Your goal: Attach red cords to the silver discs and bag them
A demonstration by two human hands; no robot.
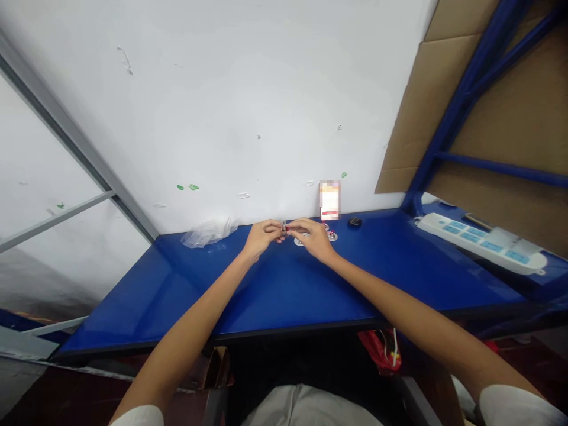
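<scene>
Above the far part of the blue table, my left hand pinches a small round silver metal piece. My right hand meets it from the other side, its thumb and fingers closed on a small red part at the metal piece. Fingers cover much of both, so their exact kind is not clear. Close by my right hand lie silver discs with red centres, one disc to its right and another disc partly hidden under it.
A blurred upright card or screen leans on the white wall, beside a small black case. Clear plastic film lies at the back left. On the right is a white power strip by a blue metal frame.
</scene>
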